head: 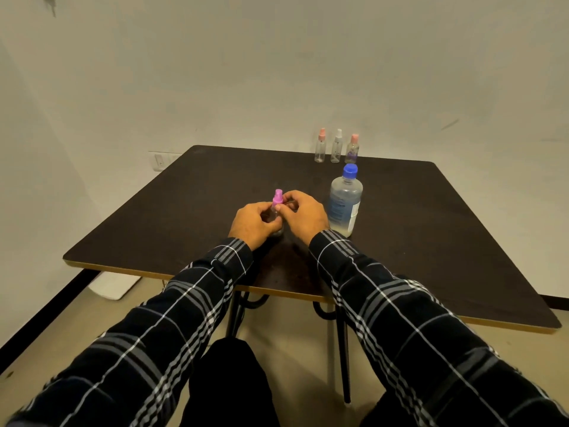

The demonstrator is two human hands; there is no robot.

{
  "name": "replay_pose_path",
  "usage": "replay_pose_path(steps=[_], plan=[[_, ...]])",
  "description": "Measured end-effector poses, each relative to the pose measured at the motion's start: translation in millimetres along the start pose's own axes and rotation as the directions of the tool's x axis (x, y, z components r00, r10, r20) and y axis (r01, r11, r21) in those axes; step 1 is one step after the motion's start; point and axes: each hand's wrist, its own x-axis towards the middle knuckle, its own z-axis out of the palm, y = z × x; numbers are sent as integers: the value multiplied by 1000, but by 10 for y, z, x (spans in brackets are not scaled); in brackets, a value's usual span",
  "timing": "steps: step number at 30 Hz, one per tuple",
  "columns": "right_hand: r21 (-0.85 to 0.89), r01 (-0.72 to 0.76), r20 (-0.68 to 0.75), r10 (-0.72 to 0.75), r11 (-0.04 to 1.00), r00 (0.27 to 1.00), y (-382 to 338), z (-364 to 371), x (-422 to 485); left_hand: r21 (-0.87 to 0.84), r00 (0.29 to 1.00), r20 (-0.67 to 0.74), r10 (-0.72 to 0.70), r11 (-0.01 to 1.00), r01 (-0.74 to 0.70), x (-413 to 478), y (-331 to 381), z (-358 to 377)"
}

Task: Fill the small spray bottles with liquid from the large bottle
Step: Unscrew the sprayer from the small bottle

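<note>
A small clear spray bottle with a pink spray head (277, 201) stands on the dark table (154, 229) near its middle. My left hand (253, 224) grips its body from the left. My right hand (303, 215) pinches at the neck just below the pink head. The large clear bottle with a blue cap (344, 201) stands upright right of my right hand, capped and partly filled. Three more small spray bottles stand in a row at the far edge: one with a pink head (320, 146), one with a white head (336, 147), one with a pink head (353, 148).
The table's wood-trimmed front edge (191, 274) runs close to my knees. A white wall stands right behind the table, with a wall socket (160, 161) at the left. A white object (115, 286) lies on the floor under the table's left corner.
</note>
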Motion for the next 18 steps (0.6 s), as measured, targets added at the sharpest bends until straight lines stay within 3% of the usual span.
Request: replay_pose_path(steps=[10, 18], plan=[[8, 95, 1, -95, 995, 995, 79, 52, 208, -21, 994, -94, 56, 998, -58, 150, -162, 46], [25, 68, -4, -68, 997, 998, 107, 65, 268, -52, 994, -89, 64, 996, -69, 209, -188, 64]])
